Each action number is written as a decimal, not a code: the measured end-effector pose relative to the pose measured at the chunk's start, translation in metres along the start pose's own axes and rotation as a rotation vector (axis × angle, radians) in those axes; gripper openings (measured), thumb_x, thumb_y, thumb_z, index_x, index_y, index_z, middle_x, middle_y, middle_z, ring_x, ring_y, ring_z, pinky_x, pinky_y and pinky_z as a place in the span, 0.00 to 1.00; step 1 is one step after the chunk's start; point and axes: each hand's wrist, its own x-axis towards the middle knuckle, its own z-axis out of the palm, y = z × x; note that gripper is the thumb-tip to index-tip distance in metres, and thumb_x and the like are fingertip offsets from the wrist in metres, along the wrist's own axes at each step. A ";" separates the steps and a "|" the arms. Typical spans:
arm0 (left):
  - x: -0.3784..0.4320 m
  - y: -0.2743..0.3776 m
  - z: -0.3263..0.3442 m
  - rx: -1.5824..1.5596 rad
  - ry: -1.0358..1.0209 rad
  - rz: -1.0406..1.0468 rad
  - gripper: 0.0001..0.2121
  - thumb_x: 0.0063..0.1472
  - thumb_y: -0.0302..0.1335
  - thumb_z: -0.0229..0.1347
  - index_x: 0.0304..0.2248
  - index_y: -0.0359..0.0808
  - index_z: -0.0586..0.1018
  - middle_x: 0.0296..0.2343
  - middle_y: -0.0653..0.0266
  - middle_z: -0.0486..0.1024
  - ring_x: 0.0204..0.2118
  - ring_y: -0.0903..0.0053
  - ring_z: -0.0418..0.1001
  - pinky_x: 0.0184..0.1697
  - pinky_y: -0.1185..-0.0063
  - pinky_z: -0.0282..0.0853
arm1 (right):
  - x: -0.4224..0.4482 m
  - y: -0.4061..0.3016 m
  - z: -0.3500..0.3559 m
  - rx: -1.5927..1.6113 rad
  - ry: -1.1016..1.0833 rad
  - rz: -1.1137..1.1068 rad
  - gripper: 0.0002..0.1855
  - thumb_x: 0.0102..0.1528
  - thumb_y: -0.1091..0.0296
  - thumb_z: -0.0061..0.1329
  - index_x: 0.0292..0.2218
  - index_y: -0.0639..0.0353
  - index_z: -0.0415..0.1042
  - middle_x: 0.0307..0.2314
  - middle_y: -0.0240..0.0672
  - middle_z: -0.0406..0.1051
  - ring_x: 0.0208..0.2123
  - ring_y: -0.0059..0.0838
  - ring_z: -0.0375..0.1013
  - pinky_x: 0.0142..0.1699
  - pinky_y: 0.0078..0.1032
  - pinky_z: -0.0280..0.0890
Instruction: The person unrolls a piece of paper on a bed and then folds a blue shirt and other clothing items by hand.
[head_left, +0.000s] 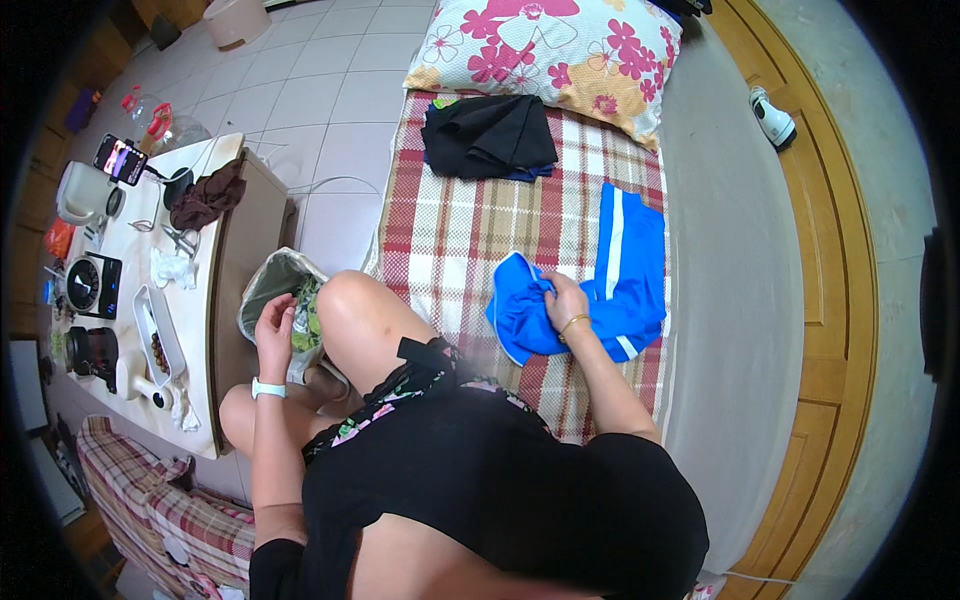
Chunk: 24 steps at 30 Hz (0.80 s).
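A blue garment with white stripes (631, 232) lies partly bunched on a plaid seat cover (442, 217). My right hand (566, 304), with a gold bracelet at the wrist, rests on its bunched part; whether the fingers grip the cloth cannot be told. Over the rim of a lined waste bin (259, 277) hovers my left hand (277, 326), empty, its thumb and fingers apart, with a pale watch on the wrist. Green leafy scraps (306, 315) are in the bin. Folded black clothing (491, 135) lies farther up the seat, below a floral pillow (555, 56).
At the left stands a table (202, 300) with a phone on a holder (121, 159), a brown cloth (210, 196), scissors (182, 238), a white tray (159, 334) and a dark jar (91, 352). Large plastic bottles (176, 131) stand on the tiled floor. A grey backrest (731, 300) borders the seat.
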 end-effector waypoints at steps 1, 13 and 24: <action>-0.001 0.000 0.000 -0.048 0.022 0.005 0.09 0.54 0.19 0.43 0.36 0.28 0.68 0.31 0.61 0.69 0.36 0.79 0.66 0.41 0.84 0.60 | 0.000 -0.009 0.008 0.062 -0.002 -0.007 0.15 0.40 0.76 0.43 0.33 0.54 0.67 0.30 0.40 0.67 0.33 0.40 0.66 0.38 0.29 0.61; -0.020 0.067 0.039 -0.186 -0.060 0.195 0.08 0.54 0.20 0.43 0.34 0.29 0.69 0.30 0.62 0.70 0.34 0.81 0.67 0.40 0.84 0.61 | 0.071 -0.104 0.010 1.110 0.407 -0.016 0.14 0.45 0.82 0.41 0.37 0.67 0.62 0.29 0.33 0.66 0.31 0.19 0.65 0.36 0.13 0.60; 0.002 0.072 0.069 0.330 -0.004 0.309 0.18 0.50 0.28 0.49 0.41 0.31 0.65 0.38 0.55 0.65 0.42 0.70 0.62 0.44 0.79 0.56 | 0.096 -0.152 0.074 0.256 0.013 -0.501 0.22 0.39 0.67 0.50 0.39 0.59 0.63 0.33 0.42 0.63 0.36 0.40 0.63 0.42 0.29 0.59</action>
